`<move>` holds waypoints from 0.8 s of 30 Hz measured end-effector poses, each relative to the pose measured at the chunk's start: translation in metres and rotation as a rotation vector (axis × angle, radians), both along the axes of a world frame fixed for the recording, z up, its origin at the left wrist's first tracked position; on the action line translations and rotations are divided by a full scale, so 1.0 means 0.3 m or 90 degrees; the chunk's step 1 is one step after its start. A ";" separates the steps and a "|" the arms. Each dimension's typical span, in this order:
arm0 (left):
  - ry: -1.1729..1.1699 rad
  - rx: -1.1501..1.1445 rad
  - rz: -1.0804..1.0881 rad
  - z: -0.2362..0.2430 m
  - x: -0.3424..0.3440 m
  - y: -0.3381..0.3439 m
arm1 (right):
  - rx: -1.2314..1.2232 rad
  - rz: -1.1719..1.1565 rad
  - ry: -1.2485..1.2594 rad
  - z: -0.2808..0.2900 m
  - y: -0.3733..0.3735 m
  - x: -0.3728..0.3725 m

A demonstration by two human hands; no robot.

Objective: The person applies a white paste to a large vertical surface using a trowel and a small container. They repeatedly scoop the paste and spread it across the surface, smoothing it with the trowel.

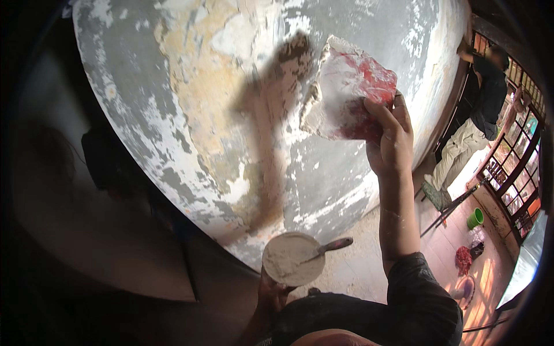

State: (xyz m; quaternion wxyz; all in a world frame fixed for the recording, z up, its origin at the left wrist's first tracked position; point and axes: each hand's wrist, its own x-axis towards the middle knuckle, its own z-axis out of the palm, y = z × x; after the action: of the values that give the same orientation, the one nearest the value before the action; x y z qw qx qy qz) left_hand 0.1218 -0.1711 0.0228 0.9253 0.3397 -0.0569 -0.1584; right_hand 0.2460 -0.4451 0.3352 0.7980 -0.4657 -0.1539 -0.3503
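My right hand (395, 138) is raised and closed on the edge of a flat red spreader (378, 79), thumb on its near face. Pale putty smears the spreader and sits thick along its far left edge. Beyond it stands a wall (225, 115) with patchy grey, white and ochre paint; whether the spreader touches it I cannot tell. Low in the middle, my left hand (274, 293) grips a round tub (281, 237) from below, its fingers partly hidden. Beige putty (288, 256) fills the tub. A putty knife (334, 245) rests in it, handle out over the right rim.
At the right, another person (490, 92) in a dark top and light trousers stands on a support by the barred windows (519, 155). A green bucket (475, 218) and a red cloth (463, 260) are on the tiled floor (430, 262). The left side is dark.
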 end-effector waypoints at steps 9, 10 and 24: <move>-0.064 0.026 -0.003 -0.068 -0.055 0.095 | -0.088 -0.087 -0.170 0.370 0.031 0.142; -0.030 -0.112 -0.025 -0.106 -0.051 0.107 | -0.130 -0.120 -0.199 0.410 0.024 0.153; 0.011 0.055 0.014 -0.123 -0.007 0.163 | -0.385 -0.505 -0.295 0.652 0.168 0.102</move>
State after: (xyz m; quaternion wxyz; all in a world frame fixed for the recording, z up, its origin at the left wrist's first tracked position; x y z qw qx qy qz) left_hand 0.1198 -0.1221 -0.0141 0.9120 0.3786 -0.0386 -0.1532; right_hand 0.2766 -0.3947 0.5307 0.3805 -0.6069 -0.2320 -0.6581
